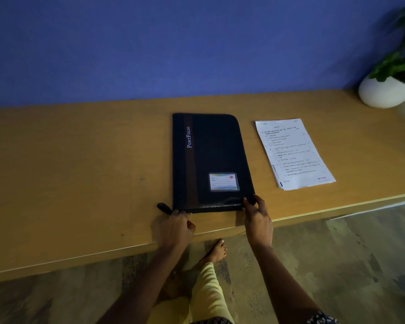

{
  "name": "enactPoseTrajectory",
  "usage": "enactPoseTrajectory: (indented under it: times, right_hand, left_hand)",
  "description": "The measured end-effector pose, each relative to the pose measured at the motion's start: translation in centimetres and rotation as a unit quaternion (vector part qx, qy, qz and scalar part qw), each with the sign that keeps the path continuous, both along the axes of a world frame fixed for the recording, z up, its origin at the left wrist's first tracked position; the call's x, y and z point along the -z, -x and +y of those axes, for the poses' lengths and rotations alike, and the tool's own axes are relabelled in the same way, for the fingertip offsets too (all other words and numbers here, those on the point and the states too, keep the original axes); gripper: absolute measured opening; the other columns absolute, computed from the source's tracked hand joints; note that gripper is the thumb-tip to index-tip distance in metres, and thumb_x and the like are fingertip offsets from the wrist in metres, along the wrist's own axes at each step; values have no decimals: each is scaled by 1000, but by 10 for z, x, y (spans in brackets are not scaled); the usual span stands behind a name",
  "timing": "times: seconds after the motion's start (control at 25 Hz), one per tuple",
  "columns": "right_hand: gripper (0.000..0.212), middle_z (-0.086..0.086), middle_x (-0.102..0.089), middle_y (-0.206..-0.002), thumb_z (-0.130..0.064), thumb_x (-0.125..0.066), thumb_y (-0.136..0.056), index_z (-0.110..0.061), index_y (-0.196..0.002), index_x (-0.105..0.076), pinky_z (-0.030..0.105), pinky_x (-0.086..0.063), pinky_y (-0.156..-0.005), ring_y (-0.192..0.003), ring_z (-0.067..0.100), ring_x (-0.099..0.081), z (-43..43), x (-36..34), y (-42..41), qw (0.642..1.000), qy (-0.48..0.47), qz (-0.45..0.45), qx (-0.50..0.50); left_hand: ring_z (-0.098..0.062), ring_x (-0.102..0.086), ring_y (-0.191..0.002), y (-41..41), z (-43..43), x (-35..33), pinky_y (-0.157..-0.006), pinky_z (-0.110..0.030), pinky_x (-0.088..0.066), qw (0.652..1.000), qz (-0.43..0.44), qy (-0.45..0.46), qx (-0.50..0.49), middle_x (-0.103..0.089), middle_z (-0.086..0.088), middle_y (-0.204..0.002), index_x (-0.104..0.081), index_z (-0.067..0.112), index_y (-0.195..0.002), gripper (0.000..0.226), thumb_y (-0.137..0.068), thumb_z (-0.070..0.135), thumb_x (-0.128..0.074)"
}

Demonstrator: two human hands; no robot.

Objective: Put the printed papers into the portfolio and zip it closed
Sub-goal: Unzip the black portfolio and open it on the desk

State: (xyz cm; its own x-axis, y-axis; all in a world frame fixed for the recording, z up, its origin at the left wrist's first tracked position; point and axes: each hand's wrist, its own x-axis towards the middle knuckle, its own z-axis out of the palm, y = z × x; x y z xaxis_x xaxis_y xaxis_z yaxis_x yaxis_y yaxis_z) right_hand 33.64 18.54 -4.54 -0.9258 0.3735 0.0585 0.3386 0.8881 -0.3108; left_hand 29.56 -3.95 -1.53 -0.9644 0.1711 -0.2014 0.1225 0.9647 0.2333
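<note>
Opening is the step in hand: the left hand (177, 224) pinches the zipper pull (164, 208) at the closed portfolio (211, 160)'s near-left corner; the right hand (256, 218) clamps its near-right corner. Next, draw the zipper round. Printed papers (294, 154) lie just beside, right.

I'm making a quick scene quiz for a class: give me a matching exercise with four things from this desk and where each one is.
Things:
1. portfolio
2. printed papers
3. plant pot
4. left hand

Places:
A. far right corner of the desk
B. at the portfolio's near left corner, by the zipper pull
C. middle of the desk, closed
D. right of the portfolio, lying flat

Pairs: 1-C, 2-D, 3-A, 4-B
</note>
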Motion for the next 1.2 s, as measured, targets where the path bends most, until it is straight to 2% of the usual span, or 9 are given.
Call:
enactPoseTrajectory:
  times: [0.24, 0.36, 0.52, 0.6, 0.72, 0.8, 0.96, 1.12, 1.2]
  right_hand:
    - [40, 19, -48, -139, -3, -66, -87, -12, -126, -64, 48, -61, -78, -111, 38, -62, 5, -9, 1, 1000, 15, -3, 6]
    - [39, 19, -47, -139, -6, -66, -88, -13, -126, -64, 46, -60, -81, -110, 37, -63, 9, -12, 2, 1000, 28, -6, 1]
    - [44, 17, -50, -135, -2, -65, -86, -8, -129, -60, 43, -54, -94, -114, 34, -59, 5, -18, 7, 989, 135, 19, 59]
    - [48, 16, -56, -131, -3, -63, -87, -9, -134, -55, 42, -53, -95, -113, 31, -59, 0, -26, 15, 964, 229, 29, 131]
    - [48, 15, -65, -125, -4, -61, -89, -10, -136, -52, 34, -51, -88, -106, 25, -62, 0, -47, 36, 873, 395, 63, 279]
    - [44, 14, -64, -124, -5, -63, -89, -10, -132, -55, 31, -49, -83, -104, 24, -60, 2, -59, 45, 823, 443, 75, 348]
    - [27, 16, -67, -111, -11, -69, -86, -4, -112, -66, 36, -52, -87, -110, 32, -61, 0, -69, 53, 798, 456, 74, 387]
    - [18, 6, -68, -95, -15, -73, -84, -10, -100, -69, 26, -51, -65, -96, 26, -63, -12, -103, 55, 746, 528, 138, 382]
    - [8, 4, -70, -92, -15, -73, -83, -17, -91, -71, 31, -55, -68, -97, 26, -66, -29, -125, 56, 732, 564, 160, 348]
  left_hand:
    - [-11, -65, -85, 0, -54, 3, -69, -25, -51, 1000, -4, 0, -24, -68, 7, -100, -66, 27, -108, 27, -85, 40, -61]
    - [-10, -64, -88, 1, -65, 5, -70, -26, -50, 1000, -11, -5, -5, -65, 9, -102, -65, 28, -109, 27, -86, 41, -59]
    - [-8, -54, -83, 8, -71, 2, -64, -25, -40, 1000, -24, -9, 11, -59, 8, -98, -62, 24, -104, 33, -83, 49, -57]
    - [-9, -51, -82, 14, -77, -2, -64, -26, -37, 999, -22, -29, -7, -57, 6, -98, -59, 23, -103, 36, -83, 53, -55]
    - [-14, -55, -82, 32, -73, -14, -63, -28, -40, 998, 7, -53, -34, -60, 2, -96, -55, 19, -99, 31, -87, 48, -54]
    - [-19, -59, -85, 47, -62, -24, -67, -30, -45, 996, 3, -76, -43, -62, -1, -96, -55, 17, -97, 28, -90, 43, -54]
    - [-19, -61, -77, 70, -35, -41, -68, -33, -51, 990, -34, -130, -38, -64, -1, -84, -58, 17, -89, 30, -93, 46, -52]
    - [-10, -59, -65, 84, -13, -68, -57, -26, -45, 977, -44, -204, -32, -58, 8, -70, -58, 23, -85, 33, -90, 54, -52]
    - [-8, -59, -64, 91, -7, -83, -54, -25, -41, 966, -47, -253, -35, -60, 8, -69, -58, 25, -81, 37, -88, 61, -51]
